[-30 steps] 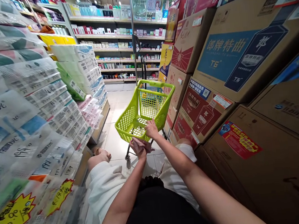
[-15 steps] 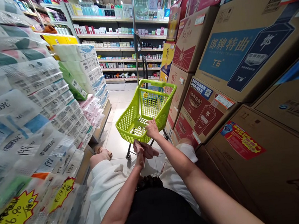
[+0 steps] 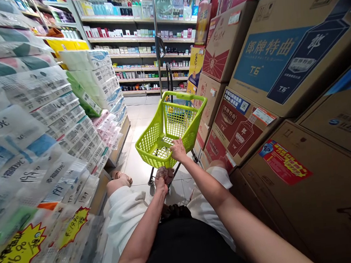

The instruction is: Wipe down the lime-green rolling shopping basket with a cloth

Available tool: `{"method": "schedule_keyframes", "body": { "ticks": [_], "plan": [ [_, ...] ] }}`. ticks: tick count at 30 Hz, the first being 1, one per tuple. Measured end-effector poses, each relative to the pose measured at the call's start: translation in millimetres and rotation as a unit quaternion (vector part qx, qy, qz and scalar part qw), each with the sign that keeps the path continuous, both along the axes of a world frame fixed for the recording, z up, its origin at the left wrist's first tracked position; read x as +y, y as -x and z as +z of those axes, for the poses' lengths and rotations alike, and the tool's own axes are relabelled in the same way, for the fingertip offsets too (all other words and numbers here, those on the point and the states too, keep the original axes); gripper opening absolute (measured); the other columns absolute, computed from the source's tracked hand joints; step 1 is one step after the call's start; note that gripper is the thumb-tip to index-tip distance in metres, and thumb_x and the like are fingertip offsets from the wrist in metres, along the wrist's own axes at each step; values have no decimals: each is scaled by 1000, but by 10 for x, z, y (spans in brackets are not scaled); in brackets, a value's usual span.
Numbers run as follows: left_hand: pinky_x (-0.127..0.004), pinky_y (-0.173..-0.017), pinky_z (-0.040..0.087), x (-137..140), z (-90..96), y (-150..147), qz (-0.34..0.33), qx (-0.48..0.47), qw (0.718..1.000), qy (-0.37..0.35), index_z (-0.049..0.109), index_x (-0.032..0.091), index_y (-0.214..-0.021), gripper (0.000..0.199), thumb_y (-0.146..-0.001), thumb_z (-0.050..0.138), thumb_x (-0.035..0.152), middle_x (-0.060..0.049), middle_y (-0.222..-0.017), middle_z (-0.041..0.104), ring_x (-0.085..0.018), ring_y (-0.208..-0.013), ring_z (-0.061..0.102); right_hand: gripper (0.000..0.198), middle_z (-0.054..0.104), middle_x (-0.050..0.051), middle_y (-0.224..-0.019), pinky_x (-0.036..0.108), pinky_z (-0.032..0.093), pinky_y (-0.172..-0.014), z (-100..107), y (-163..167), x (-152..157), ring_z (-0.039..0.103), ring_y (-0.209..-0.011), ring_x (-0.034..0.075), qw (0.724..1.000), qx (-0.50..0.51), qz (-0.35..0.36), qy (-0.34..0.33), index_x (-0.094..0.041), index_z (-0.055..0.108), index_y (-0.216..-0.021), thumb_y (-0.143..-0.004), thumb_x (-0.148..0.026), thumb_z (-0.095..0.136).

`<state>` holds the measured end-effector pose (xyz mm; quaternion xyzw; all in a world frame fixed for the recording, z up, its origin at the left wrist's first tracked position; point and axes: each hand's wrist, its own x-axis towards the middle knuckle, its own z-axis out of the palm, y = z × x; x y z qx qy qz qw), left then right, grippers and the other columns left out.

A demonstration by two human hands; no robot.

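Note:
A lime-green shopping cart (image 3: 151, 138) with a lattice basket stands in front of my knees, its basket bare inside. My right hand (image 3: 179, 151) is on the basket's near right rim, fingers bent over it. Just below the near end of the basket, my left hand (image 3: 160, 184) is closed on a crumpled brownish-pink cloth (image 3: 167, 174), bunched up by its fingers. Whether the cloth touches the basket I cannot tell.
Stacked tissue packs (image 3: 58, 105) line the left side, with yellow price tags (image 3: 18, 256) in front. Cardboard cartons (image 3: 267, 52) rise close on the right. Shelves of small boxes (image 3: 136, 50) and a metal post (image 3: 155, 22) stand beyond the cart on the tiled floor (image 3: 135, 114).
The cloth trailed to the right of my left hand before and is now gathered in a smaller bunch. My right hand stays at the basket rim; the cart has hardly moved.

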<state>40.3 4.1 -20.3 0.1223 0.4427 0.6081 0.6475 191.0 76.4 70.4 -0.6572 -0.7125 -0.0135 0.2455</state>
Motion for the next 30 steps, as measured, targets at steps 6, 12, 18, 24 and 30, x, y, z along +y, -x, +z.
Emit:
{"method": "schedule_keyframes", "body": {
  "ticks": [6,12,18,24,30],
  "plan": [
    [-29,-73,62,-53,100,-192,-36,-24,997,-70,64,22,-108,60,-58,97,26,-4,-99,78,-17,-81,76,26,66,12,-133,55,17,-133,22,12,-28,48,-134,29,1000,5,0,-1,-21,81,-79,-71,-3,64],
    [-29,-56,60,-16,72,-235,-33,49,997,58,65,15,-84,35,-59,90,15,-2,-68,70,-17,-56,70,27,67,11,-131,54,18,-132,14,18,-24,50,-132,28,1000,10,-1,-6,-22,81,-79,-70,-2,64],
    [-27,-51,55,106,233,-243,-15,56,998,27,62,15,-74,30,-57,87,17,-1,-63,67,-14,-47,63,28,66,12,-132,53,19,-132,-4,7,-11,50,-132,28,1000,5,-2,-10,-22,81,-80,-71,-2,64],
    [-26,-50,55,59,280,-239,-8,83,996,29,67,13,-78,27,-57,83,17,-3,-66,71,-14,-48,65,29,66,10,-133,54,16,-133,-13,14,-6,49,-133,28,1000,9,-4,-4,-23,80,-79,-69,-1,65],
    [-26,-47,52,84,308,-198,-20,81,996,27,64,13,-74,24,-57,81,15,-2,-59,67,-14,-43,61,28,65,12,-136,53,15,-133,25,24,-52,49,-134,28,1000,8,0,-1,-21,80,-80,-70,-1,64]
  ]
}}
